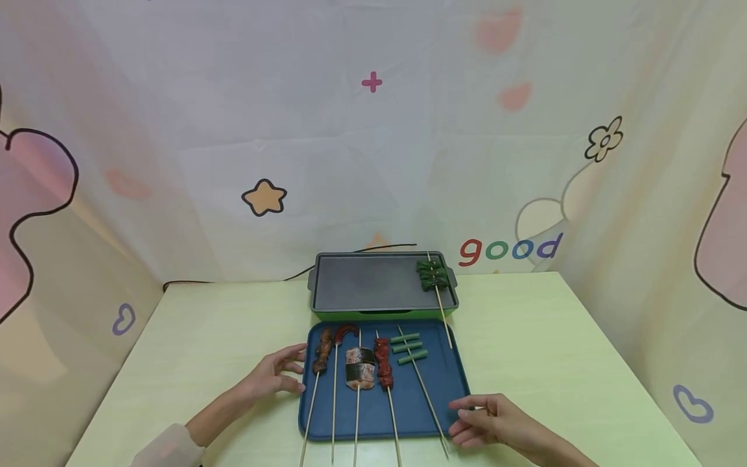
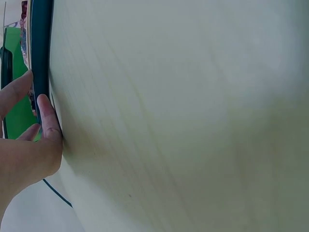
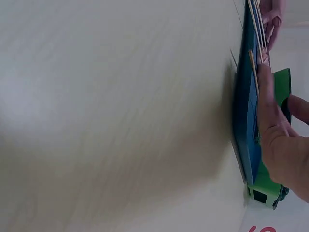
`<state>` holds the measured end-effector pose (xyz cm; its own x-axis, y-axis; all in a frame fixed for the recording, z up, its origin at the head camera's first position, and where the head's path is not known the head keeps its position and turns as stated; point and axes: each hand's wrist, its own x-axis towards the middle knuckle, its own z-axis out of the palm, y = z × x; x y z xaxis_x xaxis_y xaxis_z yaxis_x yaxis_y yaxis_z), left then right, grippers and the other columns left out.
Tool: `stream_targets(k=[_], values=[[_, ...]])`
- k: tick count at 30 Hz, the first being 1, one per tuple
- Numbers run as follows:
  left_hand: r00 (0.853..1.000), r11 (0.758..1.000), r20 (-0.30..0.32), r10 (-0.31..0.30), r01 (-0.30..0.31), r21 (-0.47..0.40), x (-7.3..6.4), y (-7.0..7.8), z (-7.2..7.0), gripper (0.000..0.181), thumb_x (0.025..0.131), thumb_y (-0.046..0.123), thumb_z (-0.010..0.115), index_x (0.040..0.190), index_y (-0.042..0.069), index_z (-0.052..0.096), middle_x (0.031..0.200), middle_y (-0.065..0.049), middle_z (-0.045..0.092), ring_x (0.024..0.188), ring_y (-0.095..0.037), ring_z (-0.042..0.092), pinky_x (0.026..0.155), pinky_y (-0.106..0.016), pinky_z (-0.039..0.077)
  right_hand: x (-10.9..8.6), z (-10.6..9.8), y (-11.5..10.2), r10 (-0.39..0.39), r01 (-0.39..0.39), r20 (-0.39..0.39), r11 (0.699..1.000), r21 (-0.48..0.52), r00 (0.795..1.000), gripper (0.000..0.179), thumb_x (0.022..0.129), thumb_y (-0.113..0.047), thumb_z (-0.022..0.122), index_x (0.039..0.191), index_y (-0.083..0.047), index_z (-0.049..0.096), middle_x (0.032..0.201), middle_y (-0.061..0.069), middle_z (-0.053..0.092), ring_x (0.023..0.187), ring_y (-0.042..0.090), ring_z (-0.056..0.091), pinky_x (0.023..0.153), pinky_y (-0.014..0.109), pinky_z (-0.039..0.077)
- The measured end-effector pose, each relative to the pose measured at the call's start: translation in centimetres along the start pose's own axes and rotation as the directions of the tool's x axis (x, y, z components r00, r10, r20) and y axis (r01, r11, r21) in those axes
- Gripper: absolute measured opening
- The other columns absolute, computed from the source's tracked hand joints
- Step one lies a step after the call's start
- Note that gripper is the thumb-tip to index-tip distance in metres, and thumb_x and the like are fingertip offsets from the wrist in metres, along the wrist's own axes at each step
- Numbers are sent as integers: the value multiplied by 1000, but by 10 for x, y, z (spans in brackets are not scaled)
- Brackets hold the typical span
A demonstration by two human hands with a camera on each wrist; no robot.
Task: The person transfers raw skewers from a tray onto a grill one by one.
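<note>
A blue tray lies on the table with several skewers on it. From the left come a brown meat skewer, a curved dark-red piece, pale pieces banded in black, a red meat skewer and a green bean skewer. My left hand rests its fingertips against the tray's left edge, fingers loosely bent. At the front right corner, my right hand has relaxed fingers over the rim, close to the bean skewer's stick end. In the right wrist view, its thumb stands apart from the fingers.
Behind the tray stands a green electric grill with a dark plate. A green leafy skewer lies on its right side, its stick reaching over the tray. A black cord runs along the back of the table, before a printed curtain.
</note>
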<state>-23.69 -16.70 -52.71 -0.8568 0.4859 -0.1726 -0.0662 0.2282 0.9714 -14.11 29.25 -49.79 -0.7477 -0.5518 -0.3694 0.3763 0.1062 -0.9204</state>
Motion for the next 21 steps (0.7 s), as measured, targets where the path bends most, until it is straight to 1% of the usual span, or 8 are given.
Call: stream_targets(k=[4, 7, 9, 13, 16, 21], values=[[1000, 1000, -6, -6, 6, 3, -1, 1, 0, 80, 88, 0, 73, 155, -8, 31, 145, -35, 43, 115, -22, 57, 85, -24, 54, 2, 5, 5, 24, -25, 39, 999, 24, 999, 52, 107, -17, 54, 144, 17, 43, 114, 17, 76, 99, 18, 77, 86, 32, 62], [1000, 1000, -4, -3, 3, 9, -1, 2, 0, 80, 88, 0, 73, 155, -9, 30, 144, -36, 44, 113, -19, 58, 84, -23, 54, 4, 9, 7, 26, -29, 74, 999, 32, 997, 52, 106, -16, 54, 145, 17, 41, 117, 20, 75, 100, 17, 76, 86, 30, 61], [1000, 1000, -8, -7, 7, 10, -1, 2, 0, 80, 87, 0, 73, 155, -9, 31, 143, -36, 44, 113, -19, 58, 84, -23, 54, 6, 13, 8, 30, -32, 84, 999, 24, 996, 52, 106, -14, 54, 145, 17, 42, 118, 21, 74, 100, 16, 76, 85, 28, 61], [999, 999, -20, -26, 27, 27, -2, 3, 1, 81, 87, 1, 74, 155, -7, 32, 143, -34, 46, 115, -22, 58, 85, -24, 52, 10, 21, 10, 48, -51, 75, 998, 28, 996, 52, 103, -11, 58, 144, 18, 43, 117, 22, 74, 100, 17, 76, 85, 27, 61], [999, 998, -28, -39, 40, 39, -3, 4, 1, 81, 86, 2, 75, 155, -6, 33, 144, -32, 48, 117, -25, 58, 87, -26, 52, 14, 27, 13, 51, -55, 68, 997, 56, 996, 53, 101, -8, 61, 143, 19, 43, 116, 22, 74, 100, 17, 76, 85, 27, 61], [998, 998, -33, -46, 48, 48, -2, 5, 1, 81, 86, 2, 75, 155, -5, 34, 144, -31, 48, 118, -25, 58, 88, -27, 51, 19, 31, 15, 52, -58, 60, 993, 107, 997, 54, 99, -4, 62, 143, 20, 42, 113, 17, 77, 99, 15, 76, 85, 27, 61]])
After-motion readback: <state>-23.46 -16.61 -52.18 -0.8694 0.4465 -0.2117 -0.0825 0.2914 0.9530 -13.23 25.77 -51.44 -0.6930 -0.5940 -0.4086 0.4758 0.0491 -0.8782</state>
